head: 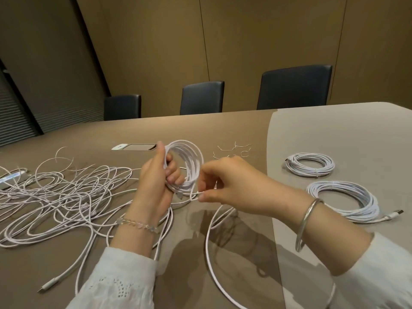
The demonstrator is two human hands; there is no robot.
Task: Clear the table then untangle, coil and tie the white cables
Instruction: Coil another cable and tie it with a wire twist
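So we're mid-coil on cable number three: nearest us the loose cable tail [208, 248] sweeps along the table's [200, 126] near edge, and just beyond it our right hand [225, 181] pinches that strand between thumb and fingertips while our left hand [156, 181] has its fingers curled tight through the half-wound coil [187, 163], held up off the surface. Next we'd guess it's feeding another loop round without dragging in the tangled pile [62, 197] by the left edge. Further back, twist ties [234, 149] wait mid-table, two finished coils [310, 163] near the right edge.

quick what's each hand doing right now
Left hand: closed around the white cable coil.
Right hand: pinching the cable's loose strand.
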